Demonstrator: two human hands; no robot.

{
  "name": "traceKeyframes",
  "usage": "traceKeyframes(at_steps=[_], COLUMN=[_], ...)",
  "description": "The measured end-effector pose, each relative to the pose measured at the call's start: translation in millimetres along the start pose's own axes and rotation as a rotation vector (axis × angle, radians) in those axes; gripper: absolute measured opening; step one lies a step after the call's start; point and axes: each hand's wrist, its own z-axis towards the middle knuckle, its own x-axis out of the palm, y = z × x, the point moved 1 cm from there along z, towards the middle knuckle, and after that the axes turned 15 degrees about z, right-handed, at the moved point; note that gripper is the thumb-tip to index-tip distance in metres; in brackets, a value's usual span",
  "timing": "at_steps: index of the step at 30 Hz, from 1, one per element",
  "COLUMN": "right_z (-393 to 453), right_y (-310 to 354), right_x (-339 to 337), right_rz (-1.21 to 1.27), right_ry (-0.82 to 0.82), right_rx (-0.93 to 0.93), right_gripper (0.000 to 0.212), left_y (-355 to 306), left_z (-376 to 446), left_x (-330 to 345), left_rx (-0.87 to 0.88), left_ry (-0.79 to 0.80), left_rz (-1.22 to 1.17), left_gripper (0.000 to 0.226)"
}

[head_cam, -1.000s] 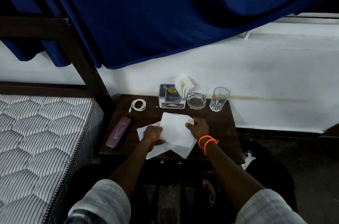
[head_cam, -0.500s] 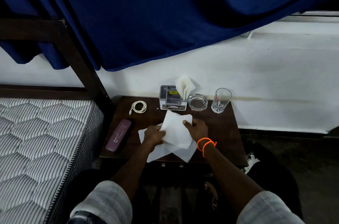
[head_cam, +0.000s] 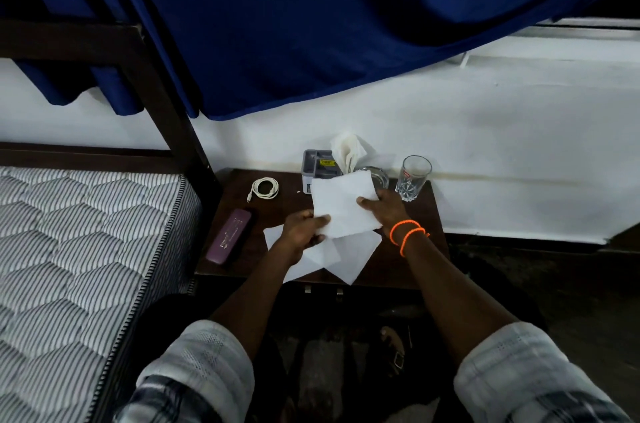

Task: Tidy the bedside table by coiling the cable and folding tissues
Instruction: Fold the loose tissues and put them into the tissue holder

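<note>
A single head-worn wide-angle camera looks forward and steeply down from above the person's own forearms, so there is no second view to overlap with. It faces the white wall (head_cam: pixel 485 131), with the bedside table (head_cam: pixel 408 259) under and just beyond the fingers (head_cam: pixel 367 202), the mattress (head_cam: pixel 79 242) off to their left.

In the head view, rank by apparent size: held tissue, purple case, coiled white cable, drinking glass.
1. held tissue
2. purple case
3. drinking glass and coiled white cable look about alike; not ranked.
</note>
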Motion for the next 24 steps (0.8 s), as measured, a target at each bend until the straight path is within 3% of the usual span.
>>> traceKeyframes(at_steps=[2,6,11,15,19,24], right_z=[0.6,0.5,3.5,7.5,10.5,5.3], right_y=[5.2,1.2,-15.7,-25.6,-31.3,-36.5], right_x=[-4.4,-3.5,8.0,13.8,17.8,20.4], right_rz=[-0.214,-0.398,-0.638,-0.726,-0.793,-0.911], right_ry=[0.039,0.145,0.275,0.326,0.255,0.112], right_rx=[-0.073,-0.077,-0.046,-0.025,-0.033,-0.031], right_gripper=[0.031,0.037,0.043,0.035,0.043,0.061], left_y=[9.2,34.5,60.9,65.8,68.3,71.2], left_z=[-5.4,-15.8,-23.3,-21.5,-14.6,-11.8], left_x=[5.7,16.2,17.5,10.9,6.2,4.9], left_rx=[-0.014,-0.145,-0.234,-0.238,-0.275,-0.307], left_ry=[0.014,0.075,0.175,0.135,0.135,0.139], left_rz=[0.028,0.127,0.217,0.366,0.482,0.488], left_gripper=[0.018,0.015,0.038,0.052,0.058,0.039])
